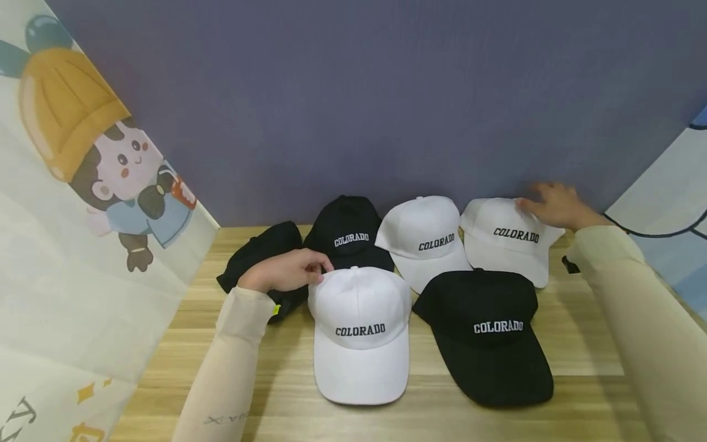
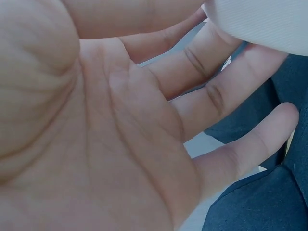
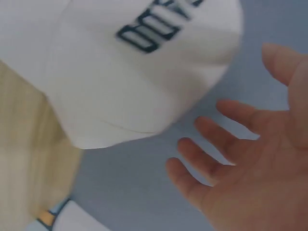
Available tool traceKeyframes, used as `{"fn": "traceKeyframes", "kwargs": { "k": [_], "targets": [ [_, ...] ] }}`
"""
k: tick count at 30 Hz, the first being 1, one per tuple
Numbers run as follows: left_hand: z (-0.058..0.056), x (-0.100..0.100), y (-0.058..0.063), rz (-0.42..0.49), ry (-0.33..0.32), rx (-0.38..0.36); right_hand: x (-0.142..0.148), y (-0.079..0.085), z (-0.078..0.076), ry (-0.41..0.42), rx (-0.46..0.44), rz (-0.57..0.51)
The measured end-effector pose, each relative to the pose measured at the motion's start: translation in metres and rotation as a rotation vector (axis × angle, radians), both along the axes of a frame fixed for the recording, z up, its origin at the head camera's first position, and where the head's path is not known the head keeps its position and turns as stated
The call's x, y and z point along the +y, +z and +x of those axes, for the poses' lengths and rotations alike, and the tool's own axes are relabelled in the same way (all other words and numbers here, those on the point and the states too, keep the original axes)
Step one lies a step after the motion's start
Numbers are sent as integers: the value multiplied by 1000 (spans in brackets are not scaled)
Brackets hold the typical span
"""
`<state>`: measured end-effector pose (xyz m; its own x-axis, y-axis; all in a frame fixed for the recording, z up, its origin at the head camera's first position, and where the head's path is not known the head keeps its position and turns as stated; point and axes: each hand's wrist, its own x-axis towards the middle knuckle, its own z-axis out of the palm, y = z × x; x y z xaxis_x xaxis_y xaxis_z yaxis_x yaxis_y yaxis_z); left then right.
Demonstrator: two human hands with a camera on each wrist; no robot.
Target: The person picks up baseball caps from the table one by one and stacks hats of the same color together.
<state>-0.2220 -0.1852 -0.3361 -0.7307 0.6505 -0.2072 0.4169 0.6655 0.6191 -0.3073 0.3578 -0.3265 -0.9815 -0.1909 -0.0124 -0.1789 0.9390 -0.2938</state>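
Note:
At the front middle, a white cap (image 1: pixel 361 331) with dark COLORADO lettering faces me. My left hand (image 1: pixel 287 270) pinches its upper left edge; in the left wrist view the fingertips go out of sight behind the white cloth (image 2: pixel 264 24), and the little finger stands free. Behind that hand lies a crumpled black cap (image 1: pixel 262 245). My right hand (image 1: pixel 560 205) is at the crown of the rear right white cap (image 1: pixel 502 227). Seen from the right wrist, its fingers (image 3: pixel 207 163) are spread and slightly bent beside this cap, holding nothing.
A black cap (image 1: pixel 486 331) sits front right, its brim turned right. Behind stand another black cap (image 1: pixel 348 230) and a white cap (image 1: pixel 422 230), close together. The wooden table (image 1: pixel 282 380) ends at a grey-blue wall (image 1: pixel 375 104). A cartoon-printed panel (image 1: pixel 66 258) borders the left.

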Motion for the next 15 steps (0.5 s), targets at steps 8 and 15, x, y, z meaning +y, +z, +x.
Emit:
{"fn": "traceKeyframes", "kwargs": {
  "k": [8, 15],
  "targets": [
    [3, 1, -1, 10, -18, -12, 8, -25, -11, -79, -227, -84],
    [4, 4, 0, 2, -8, -8, 12, -31, -12, -114, -250, -166]
  ]
}}
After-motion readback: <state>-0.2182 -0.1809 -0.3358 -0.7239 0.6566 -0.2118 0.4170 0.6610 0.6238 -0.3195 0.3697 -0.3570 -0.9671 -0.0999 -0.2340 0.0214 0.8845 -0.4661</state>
